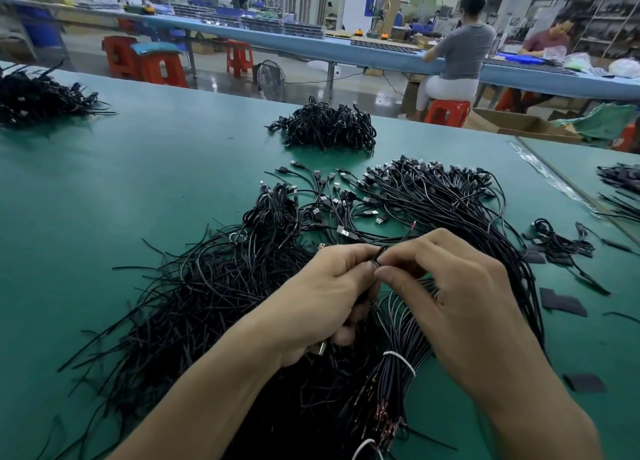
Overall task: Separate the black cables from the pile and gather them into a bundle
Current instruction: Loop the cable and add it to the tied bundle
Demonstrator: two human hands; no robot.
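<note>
Separating is under way: over the near pile point(207, 286) on the table point(138, 182), the left hand point(329, 297) curls round a few cables point(382, 252) while the right hand point(460, 297) pinches one, which should probably next be drawn free toward the tied bundle point(398, 359) just right.

Thin black cables point(214, 286) sprawl in a loose tangled pile on the green table point(138, 182), their USB plugs point(343, 232) fanned out at the far side (silver tips showing), and a bundle point(389, 383) cinched with a white tie point(400, 357) lies nearest, beside the pile
</note>
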